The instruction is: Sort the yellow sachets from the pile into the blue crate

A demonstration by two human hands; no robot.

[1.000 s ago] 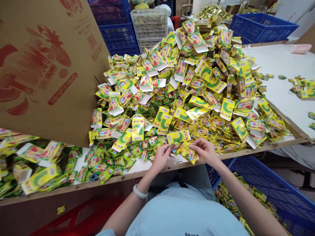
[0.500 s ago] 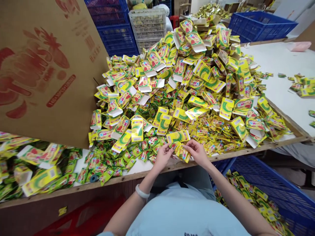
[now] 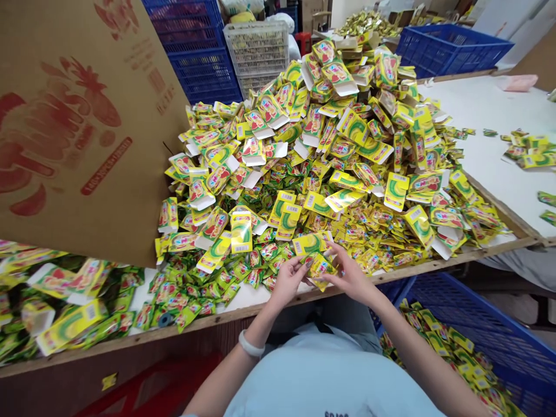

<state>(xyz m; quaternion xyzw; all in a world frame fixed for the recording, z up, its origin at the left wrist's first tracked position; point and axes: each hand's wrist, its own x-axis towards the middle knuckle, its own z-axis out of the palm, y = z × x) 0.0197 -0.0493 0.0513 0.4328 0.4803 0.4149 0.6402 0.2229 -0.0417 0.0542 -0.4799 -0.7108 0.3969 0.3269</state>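
Observation:
Small yellow candy packets (image 3: 320,266) are pinched between the thumb and fingers of my left hand (image 3: 290,282), just over the table's front edge. On their other side is my right hand (image 3: 353,279), its thumb beside the lower packet and its fingers spread apart. A flat yellow-green box (image 3: 310,242) lies right behind both hands. Loose yellow packets (image 3: 369,231) spread to the right, and green packets (image 3: 208,286) to the left. Behind them rises a big heap of small printed candy boxes (image 3: 343,133), many with white flaps standing out.
A large brown carton (image 3: 121,220) stands on the table at left. Below the wooden table edge (image 3: 403,272), a blue crate (image 3: 486,324) at right holds filled packs. Stacked blue crates (image 3: 204,75) and a white crate (image 3: 258,46) stand behind; another blue crate (image 3: 452,52) is at back right.
My right hand's fingers have spread and come off the packets they were pinching. My left hand still grips the packets, which have tilted slightly. The view has shifted a little.

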